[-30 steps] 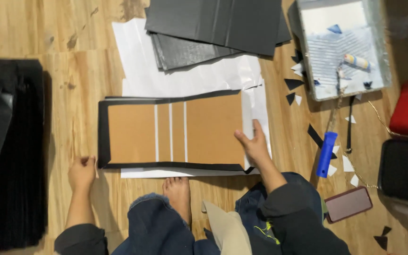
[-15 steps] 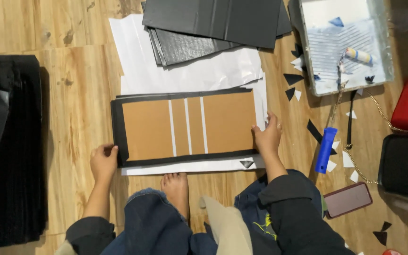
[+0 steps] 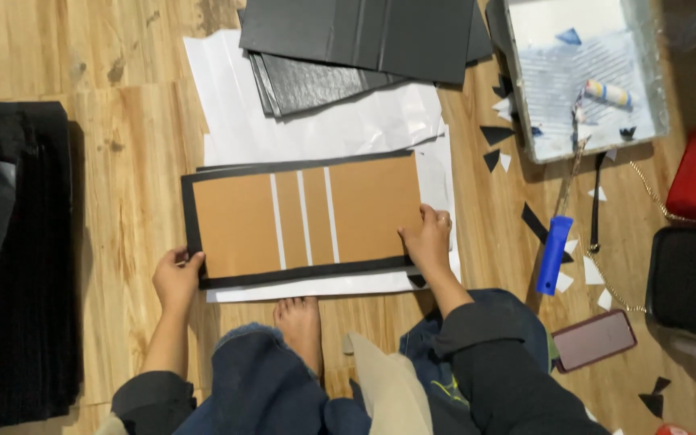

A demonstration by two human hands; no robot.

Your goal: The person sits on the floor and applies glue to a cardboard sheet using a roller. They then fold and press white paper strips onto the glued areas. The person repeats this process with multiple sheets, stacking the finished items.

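1. Head view: a brown cardboard panel (image 3: 304,219), made of pieces split by narrow pale gaps and laid on a black sheet that shows as a dark border, is seen flat on white paper sheets (image 3: 316,129) spread over the wooden floor (image 3: 122,161), just ahead of a bare foot (image 3: 300,322).
2. The left hand (image 3: 175,278) is set at the panel's near left corner, its fingers curled onto the black border, seemingly so that the corner is gripped and the piece is kept from sliding.
3. The right hand (image 3: 427,240) is laid on the panel's near right corner with its fingers flattened and pressing down, grasping nothing; the board appears to be pinned to the paper this way.
4. A stack of black covers (image 3: 364,36) is seen beyond the panel, and a taller dark pile (image 3: 18,258) lies to the left.
5. To the right, a paint tray (image 3: 582,76) holds a small roller (image 3: 606,93); a blue-handled tool (image 3: 553,254), a phone (image 3: 594,340) and black and white paper offcuts (image 3: 497,133) lie near.
6. Against the frame half a second earlier, the panel and both hands are found in almost the same places; against the one a second earlier, the left hand is now brought onto the corner instead of resting on the floor below it.
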